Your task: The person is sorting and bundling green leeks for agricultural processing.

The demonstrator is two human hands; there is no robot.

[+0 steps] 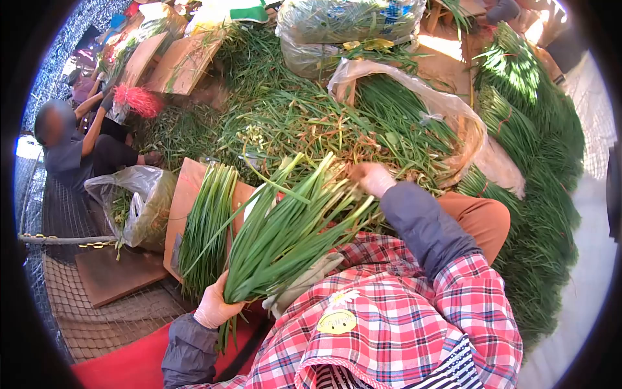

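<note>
My bunch (pixel 285 236) slants up and right — left fingers (pixel 222 284) clamped round its leafy end, right fingers (pixel 360 172) at its pale end, closure unclear.

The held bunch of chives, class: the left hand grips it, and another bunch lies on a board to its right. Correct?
The left hand does grip the held bunch, but the head view shows the other bunch lying on a board to its left.

red plaid shirt, dark grey sleeves
</note>
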